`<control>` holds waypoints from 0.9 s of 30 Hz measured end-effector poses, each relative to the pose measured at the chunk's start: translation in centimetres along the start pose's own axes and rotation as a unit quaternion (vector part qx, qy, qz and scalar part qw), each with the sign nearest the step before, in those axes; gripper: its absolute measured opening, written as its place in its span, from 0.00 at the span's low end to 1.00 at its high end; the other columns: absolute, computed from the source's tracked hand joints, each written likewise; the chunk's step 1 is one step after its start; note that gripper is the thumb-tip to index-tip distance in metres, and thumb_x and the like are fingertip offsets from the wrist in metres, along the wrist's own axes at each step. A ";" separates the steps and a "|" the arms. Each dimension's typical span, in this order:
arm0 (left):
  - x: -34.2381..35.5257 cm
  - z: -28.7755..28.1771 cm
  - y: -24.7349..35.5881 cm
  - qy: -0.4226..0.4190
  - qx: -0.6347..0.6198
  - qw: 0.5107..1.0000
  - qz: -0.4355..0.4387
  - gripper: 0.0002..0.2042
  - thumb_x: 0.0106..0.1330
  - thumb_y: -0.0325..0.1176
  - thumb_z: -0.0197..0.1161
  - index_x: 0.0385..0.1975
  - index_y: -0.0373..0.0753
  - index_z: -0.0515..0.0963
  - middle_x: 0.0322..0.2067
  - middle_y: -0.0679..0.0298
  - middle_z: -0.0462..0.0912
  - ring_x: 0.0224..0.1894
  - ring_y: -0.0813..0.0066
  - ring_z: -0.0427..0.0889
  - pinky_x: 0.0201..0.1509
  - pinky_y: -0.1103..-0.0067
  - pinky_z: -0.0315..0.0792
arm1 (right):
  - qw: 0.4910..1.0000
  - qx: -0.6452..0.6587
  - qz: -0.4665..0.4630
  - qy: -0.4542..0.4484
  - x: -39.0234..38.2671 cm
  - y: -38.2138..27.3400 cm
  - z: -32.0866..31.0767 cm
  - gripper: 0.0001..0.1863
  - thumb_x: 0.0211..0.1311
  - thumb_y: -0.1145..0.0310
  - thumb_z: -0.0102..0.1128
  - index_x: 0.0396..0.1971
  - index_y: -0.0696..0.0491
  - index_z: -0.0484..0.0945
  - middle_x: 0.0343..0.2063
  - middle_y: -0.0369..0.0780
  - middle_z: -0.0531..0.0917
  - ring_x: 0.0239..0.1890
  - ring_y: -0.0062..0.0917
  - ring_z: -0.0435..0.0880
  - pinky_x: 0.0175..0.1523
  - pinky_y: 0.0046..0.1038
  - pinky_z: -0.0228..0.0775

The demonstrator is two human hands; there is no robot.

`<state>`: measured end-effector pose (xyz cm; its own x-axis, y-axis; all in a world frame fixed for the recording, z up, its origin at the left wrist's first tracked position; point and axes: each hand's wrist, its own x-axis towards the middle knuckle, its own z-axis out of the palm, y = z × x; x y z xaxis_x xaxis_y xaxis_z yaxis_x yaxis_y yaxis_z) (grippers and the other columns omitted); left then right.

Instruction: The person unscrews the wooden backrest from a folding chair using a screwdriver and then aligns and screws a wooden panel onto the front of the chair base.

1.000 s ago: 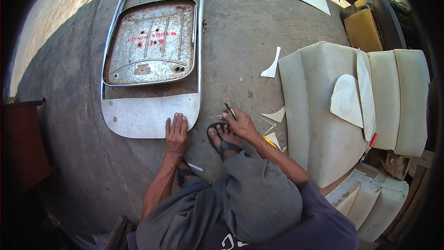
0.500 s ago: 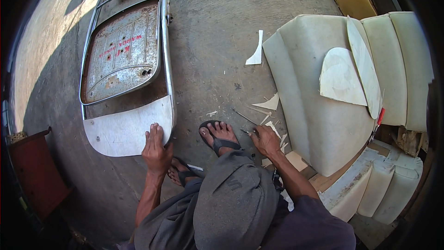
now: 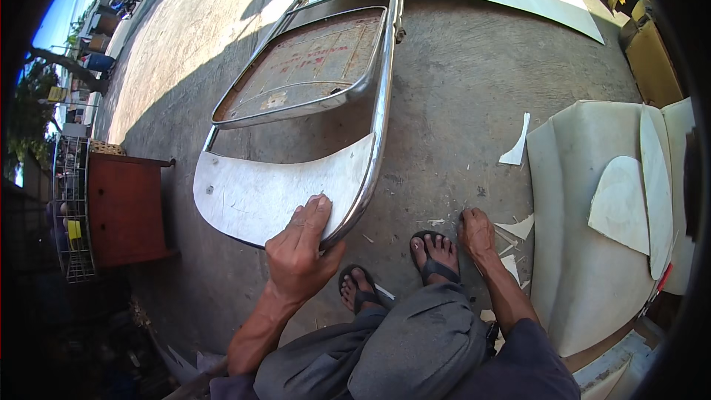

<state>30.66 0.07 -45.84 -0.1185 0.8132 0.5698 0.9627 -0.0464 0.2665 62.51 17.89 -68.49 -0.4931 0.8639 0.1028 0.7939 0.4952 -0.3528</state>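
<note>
My left hand point(image 3: 300, 248) grips the lower right edge of a white curved panel point(image 3: 263, 185) on a folded steel-tube chair point(image 3: 384, 104), fingers on top and thumb at the edge. The chair's rusty metal seat point(image 3: 304, 59) lies above the panel. My right hand point(image 3: 476, 233) is down at the concrete floor beside my sandalled right foot, fingers curled; I cannot make out what, if anything, is in it. Thin white scraps point(image 3: 518, 228) lie just right of it.
Cream padded cushions point(image 3: 563, 237) with white cut pieces point(image 3: 618, 204) fill the right. A red-brown box point(image 3: 126, 222) and wire rack point(image 3: 70, 192) stand left. A large white sheet point(image 3: 533, 7) lies behind the chair. A sunlit yard with distant objects shows upper left.
My left hand and the chair's near end appear higher and more tilted. The black-handled cutter seen earlier in my right hand is out of sight. The view has swung toward the yard.
</note>
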 end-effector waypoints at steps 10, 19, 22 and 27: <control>4.1 -10.5 4.7 0.083 0.072 0.994 0.010 0.23 0.48 0.22 0.71 0.49 0.32 0.83 0.36 0.50 0.89 0.33 0.62 0.91 0.35 0.74 0.83 | 0.928 0.349 -0.107 0.079 6.1 -11.2 -5.5 0.07 0.65 0.74 0.64 0.41 0.59 0.82 0.33 0.47 0.83 0.34 0.37 0.85 0.41 0.33 0.76; 5.1 -17.8 8.2 0.183 -0.011 0.966 -0.180 0.15 0.56 0.23 0.66 0.44 0.27 0.83 0.23 0.67 0.82 0.25 0.90 0.75 0.29 0.87 0.71 | 0.722 0.568 -0.384 0.087 7.3 -29.3 -19.7 0.11 0.62 0.78 0.68 0.45 0.57 0.83 0.36 0.42 0.86 0.36 0.27 0.88 0.39 0.28 0.80; 4.3 -16.7 8.2 0.224 -0.061 0.947 -0.221 0.15 0.56 0.22 0.66 0.44 0.26 0.82 0.24 0.67 0.82 0.26 0.90 0.76 0.30 0.87 0.71 | 0.666 0.618 -0.407 0.098 6.9 -32.7 -20.8 0.13 0.62 0.78 0.68 0.46 0.56 0.82 0.36 0.42 0.86 0.37 0.28 0.89 0.39 0.28 0.81; 4.2 -16.8 8.2 0.228 -0.056 0.938 -0.255 0.16 0.56 0.22 0.66 0.45 0.26 0.82 0.25 0.67 0.83 0.28 0.90 0.77 0.33 0.87 0.72 | 0.640 0.617 -0.432 0.150 7.1 -35.3 -20.3 0.13 0.62 0.77 0.69 0.46 0.56 0.82 0.36 0.43 0.86 0.37 0.31 0.89 0.38 0.29 0.82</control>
<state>34.02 -6.64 -28.21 -0.6730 0.4144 0.6126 0.7241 0.2004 0.6599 38.23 8.39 -36.40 -0.3204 0.3864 0.8649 -0.7066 0.5106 -0.4899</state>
